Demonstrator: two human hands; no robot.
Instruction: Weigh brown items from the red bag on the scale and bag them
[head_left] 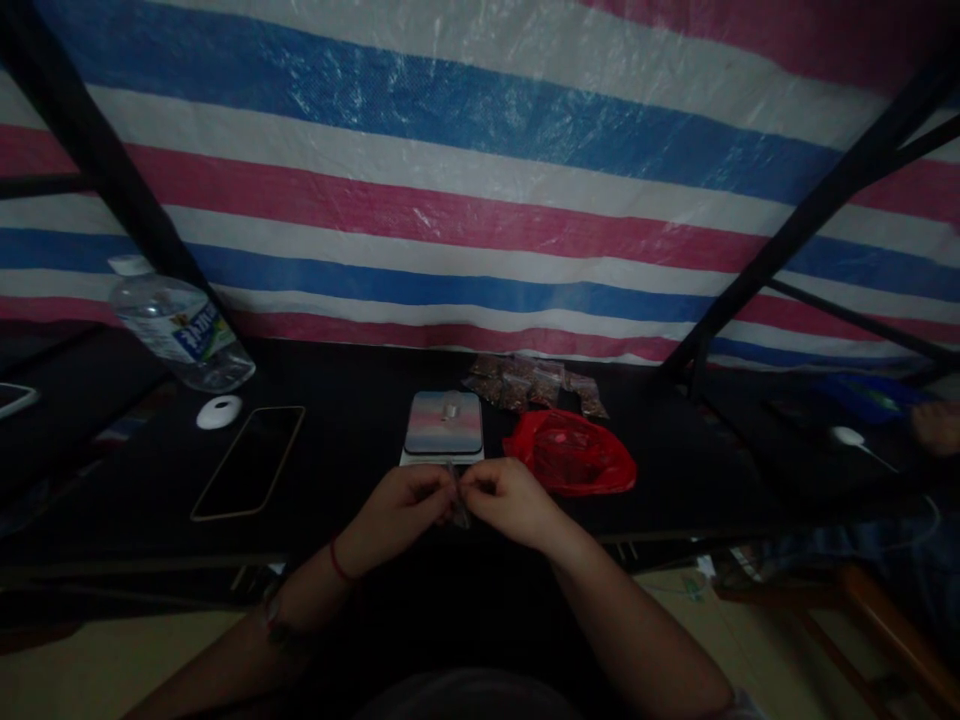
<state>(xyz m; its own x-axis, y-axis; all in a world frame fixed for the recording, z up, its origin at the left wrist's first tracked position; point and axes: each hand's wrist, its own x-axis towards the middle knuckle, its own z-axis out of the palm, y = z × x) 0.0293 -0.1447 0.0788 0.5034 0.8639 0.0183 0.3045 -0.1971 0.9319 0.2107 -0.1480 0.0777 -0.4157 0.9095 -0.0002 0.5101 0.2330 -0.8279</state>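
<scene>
My left hand [420, 500] and my right hand [506, 497] meet at the table's front edge, fingertips pinched together. Between them is a small clear plastic bag [461, 515], hanging narrow and edge-on; its contents are too dark to make out. Just beyond my fingers lies a small digital scale [435, 436] with a shiny plate that reflects the striped sheet. A small silvery object [451, 409] sits on that plate. To the right of my right hand rests an open red plastic bag [611, 462]. Behind it are several small clear bags of brown bits [516, 390].
A phone [251, 462], a white rounded case [219, 411] and a large clear bottle [184, 335] stand or lie at left. Dark metal posts [720, 310] flank a striped sheet [480, 230]. Another person's hand [937, 427] shows at far right, near a white object [848, 436].
</scene>
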